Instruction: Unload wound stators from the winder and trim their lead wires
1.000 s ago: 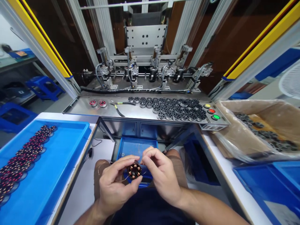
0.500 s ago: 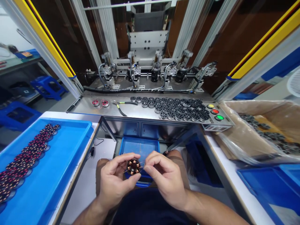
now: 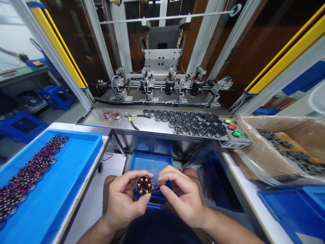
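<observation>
In the head view, the likeliest trouble, as I judge it, is with the thin, pale wire ends (image 3: 155, 187) that stick out from the round black part wound with copper coils (image 3: 140, 185). They look fine enough to kink or slip away if pinched off-centre, and a hard tug could loosen a winding. A second risk is a drop: the part is small and round, gripped by its rim alone, so a sideways pull on the wires could turn it out of the fingers towards the blue plastic tray (image 3: 152, 162) below. A loose wire might also snag on a finger.

The left hand (image 3: 123, 195) is closed on the coil-wound part, fingers along the upper rim and thumb beneath, its coiled face towards the camera. The right hand (image 3: 181, 195) is just beside it, fingers curled, thumb and fingertips a narrow gap apart at the wire ends; whether they touch the wires is too small to tell. The part is held in the air above the person's lap, well apart from the metal desk (image 3: 116, 124), where cutters with yellow-and-black handles (image 3: 139, 116) lie near two red-wound round parts (image 3: 116, 116).
</observation>
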Motion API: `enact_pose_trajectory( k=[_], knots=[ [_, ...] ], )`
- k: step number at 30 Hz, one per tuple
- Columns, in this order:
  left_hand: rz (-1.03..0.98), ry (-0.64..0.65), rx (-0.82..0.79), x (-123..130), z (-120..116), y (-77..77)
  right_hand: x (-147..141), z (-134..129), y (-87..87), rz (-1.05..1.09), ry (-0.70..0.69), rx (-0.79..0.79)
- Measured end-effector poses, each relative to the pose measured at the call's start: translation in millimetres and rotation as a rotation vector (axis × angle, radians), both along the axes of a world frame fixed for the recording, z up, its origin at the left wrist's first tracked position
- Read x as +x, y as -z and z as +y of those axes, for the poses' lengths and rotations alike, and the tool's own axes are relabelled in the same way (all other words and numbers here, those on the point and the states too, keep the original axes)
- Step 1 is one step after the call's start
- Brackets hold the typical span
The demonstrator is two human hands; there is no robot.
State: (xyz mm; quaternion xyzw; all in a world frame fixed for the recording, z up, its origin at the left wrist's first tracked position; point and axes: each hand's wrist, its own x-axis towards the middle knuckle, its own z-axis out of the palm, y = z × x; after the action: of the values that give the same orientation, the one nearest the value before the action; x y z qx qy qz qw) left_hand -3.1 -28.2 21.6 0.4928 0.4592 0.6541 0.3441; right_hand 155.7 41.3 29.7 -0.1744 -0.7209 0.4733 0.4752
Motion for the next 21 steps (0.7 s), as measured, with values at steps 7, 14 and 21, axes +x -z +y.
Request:
enact_pose_trajectory(
  k=[7,14,21],
  knots=[
    [-0.029,0.008,-0.009,2,-1,-7.3,-3,0,-6.7,-0.021,0.043,0.152],
    [0.070,-0.182,0.068,8,-2,-7.3,-4,-16,1.7,0.081,0.078,0.160],
    [-0.255,0.198,-0.128,2,0,-6.1,3,19,-12.2,0.052,-0.142,0.172]
  ],
)
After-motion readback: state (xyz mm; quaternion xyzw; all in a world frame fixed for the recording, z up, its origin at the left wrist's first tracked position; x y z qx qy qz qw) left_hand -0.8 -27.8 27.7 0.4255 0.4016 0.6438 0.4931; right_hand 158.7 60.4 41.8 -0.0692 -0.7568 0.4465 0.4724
